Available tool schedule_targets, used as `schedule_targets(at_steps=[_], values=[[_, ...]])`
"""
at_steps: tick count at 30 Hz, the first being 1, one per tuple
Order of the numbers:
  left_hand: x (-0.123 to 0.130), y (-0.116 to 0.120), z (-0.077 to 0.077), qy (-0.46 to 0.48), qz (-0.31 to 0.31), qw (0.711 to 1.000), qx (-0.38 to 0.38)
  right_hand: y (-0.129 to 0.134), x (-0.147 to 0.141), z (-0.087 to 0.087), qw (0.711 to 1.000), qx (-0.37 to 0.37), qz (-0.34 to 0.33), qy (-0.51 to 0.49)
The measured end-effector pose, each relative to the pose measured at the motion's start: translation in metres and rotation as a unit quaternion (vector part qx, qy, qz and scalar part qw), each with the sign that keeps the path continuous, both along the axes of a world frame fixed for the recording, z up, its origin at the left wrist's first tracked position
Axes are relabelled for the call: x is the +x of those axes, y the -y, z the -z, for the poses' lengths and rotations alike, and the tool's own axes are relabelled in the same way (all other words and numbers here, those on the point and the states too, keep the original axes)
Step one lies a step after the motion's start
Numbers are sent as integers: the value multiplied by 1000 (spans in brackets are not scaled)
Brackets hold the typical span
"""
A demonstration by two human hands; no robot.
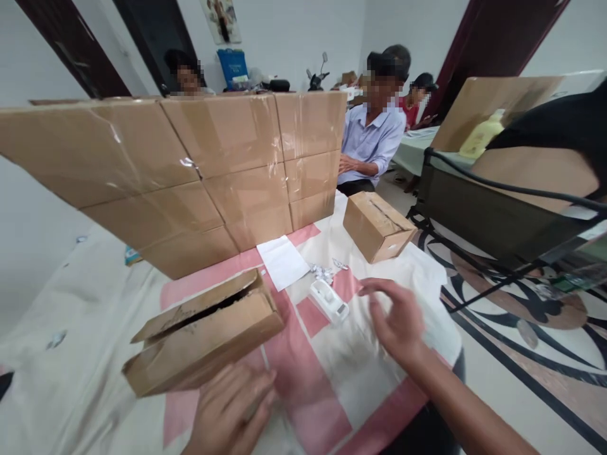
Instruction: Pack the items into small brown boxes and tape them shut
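My left hand (232, 407) is low in the head view, beside the near side of a long cardboard box (213, 335) whose top flaps stand slightly apart. Its fingers are bent a little and hold nothing that I can see. Over the cloth to the right is my right hand (398, 316), slightly blurred, thumb and fingers apart with nothing between them. Nearest to it lies a small white device (328, 302) with a shallow tray and a dark display, probably a little scale. Small silvery pieces (322, 273) lie just behind it, next to a white paper sheet (283, 261).
Stacked, taped cartons (227, 164) form a wall at the back left. A smaller cardboard box (379, 226) sits at the right edge of the pink-and-white cloth (327, 385). Beyond it sits a person in a light shirt (377, 136). A folding chair (497, 208) stands at right.
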State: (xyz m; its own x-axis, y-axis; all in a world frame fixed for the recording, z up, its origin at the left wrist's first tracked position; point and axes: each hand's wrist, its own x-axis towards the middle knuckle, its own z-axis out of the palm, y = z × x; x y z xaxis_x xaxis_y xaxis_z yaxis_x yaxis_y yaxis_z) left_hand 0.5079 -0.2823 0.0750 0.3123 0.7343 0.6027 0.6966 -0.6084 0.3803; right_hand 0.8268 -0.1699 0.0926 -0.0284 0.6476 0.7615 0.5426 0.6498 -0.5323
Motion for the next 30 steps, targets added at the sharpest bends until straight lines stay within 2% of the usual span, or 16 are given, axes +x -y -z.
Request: schedule_targets(at_steps=[1,3,5,7,9,12,14,19,25,30], values=[[11,-7,-9,39,-25,998,-43,-4,-25,-11,995,30,-69,63],[28,-20,-24,141,-57,972,-179,-11,-68,-22,962,131,-179,161],[39,-30,-32,236,-76,925,-288,-15,-97,-20,932,208,-228,193],[44,-36,-34,291,-99,887,-343,-18,-109,-10,926,226,-240,186],[46,-40,-32,302,-131,874,-357,-19,-110,3,926,211,-253,184],[48,-43,-31,271,-162,879,-356,-17,-100,20,927,184,-262,196],[53,-44,-33,246,-165,882,-368,-14,-94,25,930,170,-258,198],[62,-45,-40,215,-165,884,-380,-10,-87,22,937,158,-250,186],[53,-40,-50,172,-166,878,-414,-10,-82,22,940,154,-234,195],[53,-32,-61,130,-174,891,-398,-9,-78,20,941,141,-241,193]])
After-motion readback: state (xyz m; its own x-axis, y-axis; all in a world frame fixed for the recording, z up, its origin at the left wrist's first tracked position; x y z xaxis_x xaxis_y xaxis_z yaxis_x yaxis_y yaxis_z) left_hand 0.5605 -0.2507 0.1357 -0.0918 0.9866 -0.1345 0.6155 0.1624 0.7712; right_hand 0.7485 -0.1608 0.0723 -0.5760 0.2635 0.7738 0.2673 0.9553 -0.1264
